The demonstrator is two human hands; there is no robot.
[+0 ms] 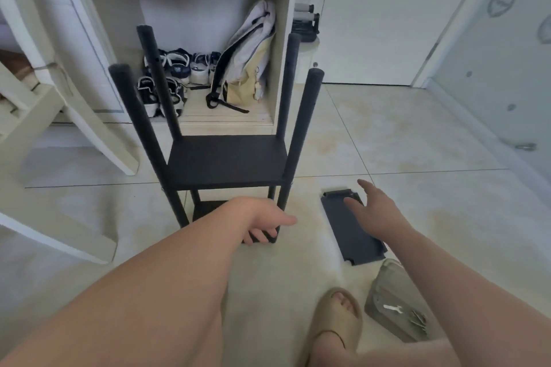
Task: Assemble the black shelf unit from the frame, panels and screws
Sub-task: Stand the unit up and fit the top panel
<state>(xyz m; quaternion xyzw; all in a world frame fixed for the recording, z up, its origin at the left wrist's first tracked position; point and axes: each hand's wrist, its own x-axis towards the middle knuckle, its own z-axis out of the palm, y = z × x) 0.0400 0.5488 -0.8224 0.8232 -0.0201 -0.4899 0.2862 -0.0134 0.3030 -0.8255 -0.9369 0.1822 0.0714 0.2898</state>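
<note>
White cupboard [286,39] far centre, doors open; white chair [89,128] crowds the left. Tiled floor [402,134]: free room to the right and near.

Shelf unit [226,161] stands centre, just in front of the cupboard's edge. 4 posts, 2 panels fitted. 1 loose panel [354,235] lies flat to its right, apart from it.

Clear bag [393,301] near right: 1 small wrench [392,308], several screws [417,320], count unclear.

Left hand [264,222]: fingers curled round the near edge of the lower panel [208,211], by the near-right post. Right hand [375,211]: fingers spread wide over the loose panel; contact cannot be told. 1 sandalled foot [337,319] near.
</note>
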